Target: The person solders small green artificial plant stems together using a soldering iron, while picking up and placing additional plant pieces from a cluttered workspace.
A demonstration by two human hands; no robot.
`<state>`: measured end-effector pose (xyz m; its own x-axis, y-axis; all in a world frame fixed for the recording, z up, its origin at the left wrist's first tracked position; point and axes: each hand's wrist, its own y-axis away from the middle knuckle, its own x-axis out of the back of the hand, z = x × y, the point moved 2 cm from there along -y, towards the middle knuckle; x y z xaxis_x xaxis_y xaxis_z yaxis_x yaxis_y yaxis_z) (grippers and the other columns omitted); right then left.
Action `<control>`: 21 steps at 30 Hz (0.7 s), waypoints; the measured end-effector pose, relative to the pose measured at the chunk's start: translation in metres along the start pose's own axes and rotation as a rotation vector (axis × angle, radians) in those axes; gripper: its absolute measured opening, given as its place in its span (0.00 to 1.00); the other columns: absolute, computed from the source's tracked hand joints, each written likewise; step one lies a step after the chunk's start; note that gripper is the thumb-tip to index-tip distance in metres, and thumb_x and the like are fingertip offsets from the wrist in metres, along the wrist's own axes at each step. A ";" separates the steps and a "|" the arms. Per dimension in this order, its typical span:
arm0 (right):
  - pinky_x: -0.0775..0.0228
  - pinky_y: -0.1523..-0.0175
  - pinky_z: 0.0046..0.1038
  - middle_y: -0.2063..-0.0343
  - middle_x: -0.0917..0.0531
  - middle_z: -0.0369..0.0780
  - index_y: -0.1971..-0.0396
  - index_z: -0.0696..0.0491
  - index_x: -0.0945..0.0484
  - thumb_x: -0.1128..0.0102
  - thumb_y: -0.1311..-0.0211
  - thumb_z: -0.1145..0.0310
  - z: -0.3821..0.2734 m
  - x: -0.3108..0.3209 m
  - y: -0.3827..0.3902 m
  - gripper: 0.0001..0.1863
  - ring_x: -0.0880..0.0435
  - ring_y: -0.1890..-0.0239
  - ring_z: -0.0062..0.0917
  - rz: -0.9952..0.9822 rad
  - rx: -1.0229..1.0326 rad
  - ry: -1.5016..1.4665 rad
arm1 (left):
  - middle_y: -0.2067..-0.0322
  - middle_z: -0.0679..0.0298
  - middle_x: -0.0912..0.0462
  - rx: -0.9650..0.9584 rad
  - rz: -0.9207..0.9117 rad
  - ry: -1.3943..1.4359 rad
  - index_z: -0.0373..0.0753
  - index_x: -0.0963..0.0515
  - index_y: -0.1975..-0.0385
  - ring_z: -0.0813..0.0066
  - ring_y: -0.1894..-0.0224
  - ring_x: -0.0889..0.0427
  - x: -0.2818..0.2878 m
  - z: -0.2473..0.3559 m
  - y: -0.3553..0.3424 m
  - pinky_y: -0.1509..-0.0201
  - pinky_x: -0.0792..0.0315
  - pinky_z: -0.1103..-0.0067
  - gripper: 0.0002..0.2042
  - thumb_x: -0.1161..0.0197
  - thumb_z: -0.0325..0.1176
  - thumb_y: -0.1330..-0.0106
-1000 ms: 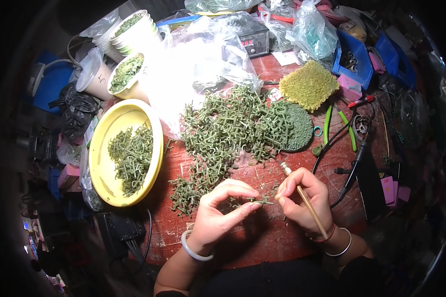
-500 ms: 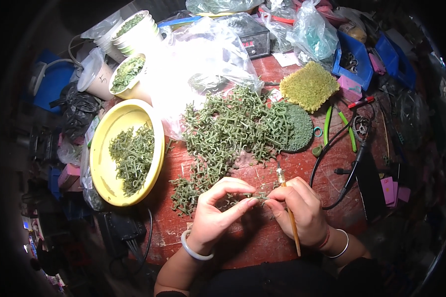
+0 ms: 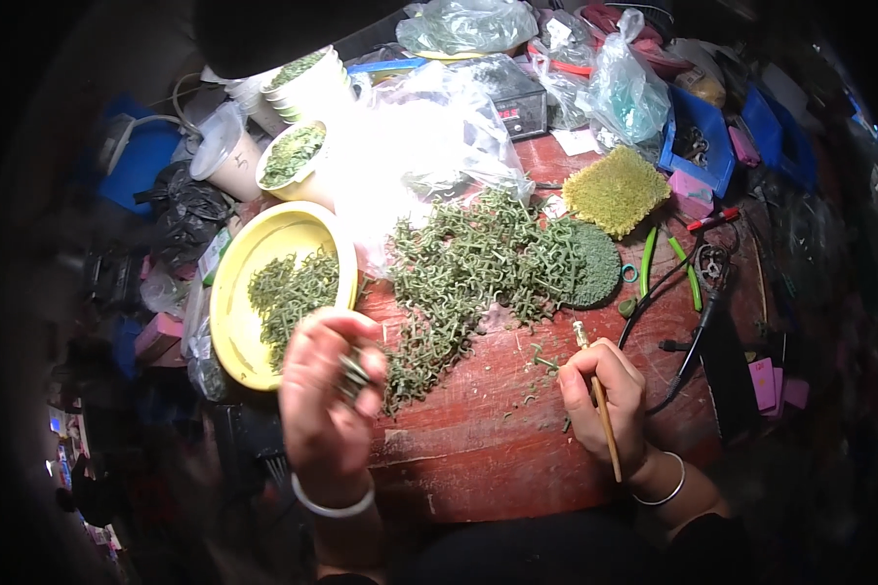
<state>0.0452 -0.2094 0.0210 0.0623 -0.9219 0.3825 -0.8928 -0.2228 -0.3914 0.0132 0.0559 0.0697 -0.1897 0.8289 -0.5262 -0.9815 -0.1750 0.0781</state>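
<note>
My left hand (image 3: 330,400) is smeared by motion, raised beside the front edge of the yellow basin (image 3: 226,341). Its fingers curl round several small green hook-shaped pieces (image 3: 354,373). In my right hand (image 3: 607,395) lies a slim wooden-handled tool (image 3: 610,439) with a pale metal tip pointing away from me. A single green piece (image 3: 544,362) juts out at my right fingertips. Beyond my hands spreads a large heap of the same green pieces (image 3: 468,263). More of them (image 3: 298,283) fill part of the basin.
A round green textured pad (image 3: 595,263) and a yellow spongy block (image 3: 617,191) lie right of the heap. Green-handled pliers (image 3: 693,271) and black cable rest farther right. Plastic bags (image 3: 449,127), tubs (image 3: 293,161) and blue bins (image 3: 695,141) crowd the back of the red table (image 3: 478,448).
My left hand has left my right hand and swung left to the basin, carrying green pieces. My right hand has shifted slightly right, still holding the tool. The whole view has shifted a little.
</note>
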 end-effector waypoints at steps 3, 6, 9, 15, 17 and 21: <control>0.36 0.73 0.28 0.76 0.26 0.40 0.71 0.58 0.26 0.38 0.38 0.80 -0.002 0.001 0.001 0.05 0.27 0.79 0.26 0.000 0.001 -0.023 | 0.54 0.52 0.21 -0.246 0.227 0.227 0.31 0.28 0.48 0.65 0.55 0.18 0.022 0.025 -0.026 0.55 0.17 0.76 0.15 0.45 0.38 0.22; 0.36 0.73 0.28 0.76 0.26 0.41 0.71 0.58 0.26 0.38 0.38 0.80 -0.005 -0.001 0.002 0.06 0.27 0.79 0.26 -0.011 -0.009 -0.030 | 0.52 0.51 0.23 -0.416 0.423 0.160 0.29 0.29 0.47 0.63 0.49 0.22 0.045 0.043 -0.049 0.35 0.27 0.62 0.19 0.40 0.39 0.25; 0.35 0.73 0.28 0.76 0.26 0.41 0.71 0.58 0.26 0.37 0.38 0.80 -0.005 -0.001 0.001 0.05 0.26 0.79 0.27 -0.012 -0.027 -0.025 | 0.44 0.51 0.28 -0.333 0.552 0.050 0.30 0.30 0.41 0.63 0.39 0.29 0.052 0.042 -0.068 0.30 0.37 0.61 0.25 0.40 0.44 0.27; 0.32 0.71 0.29 0.76 0.24 0.42 0.71 0.58 0.25 0.37 0.39 0.79 -0.005 -0.001 0.001 0.05 0.23 0.77 0.30 0.001 0.039 -0.001 | 0.44 0.54 0.25 -0.467 0.584 -0.230 0.28 0.29 0.40 0.65 0.37 0.28 0.064 0.034 -0.078 0.30 0.38 0.64 0.22 0.40 0.38 0.26; 0.31 0.71 0.29 0.77 0.24 0.42 0.71 0.58 0.25 0.37 0.39 0.80 -0.005 -0.002 0.000 0.05 0.23 0.77 0.30 0.002 0.014 -0.015 | 0.48 0.57 0.20 -0.636 0.494 -0.403 0.31 0.25 0.43 0.72 0.42 0.23 0.051 0.031 -0.073 0.34 0.32 0.73 0.15 0.41 0.28 0.27; 0.32 0.69 0.27 0.75 0.24 0.41 0.70 0.58 0.24 0.38 0.37 0.79 0.002 0.002 0.000 0.04 0.24 0.76 0.27 -0.022 -0.007 -0.076 | 0.45 0.55 0.21 -0.358 -0.011 -0.671 0.30 0.26 0.44 0.71 0.46 0.19 -0.014 -0.019 -0.037 0.40 0.24 0.74 0.15 0.39 0.23 0.29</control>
<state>0.0467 -0.2122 0.0200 0.1156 -0.9381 0.3265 -0.8938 -0.2417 -0.3778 0.0524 0.0411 0.0583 -0.2680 0.9570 0.1111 -0.9364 -0.2316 -0.2636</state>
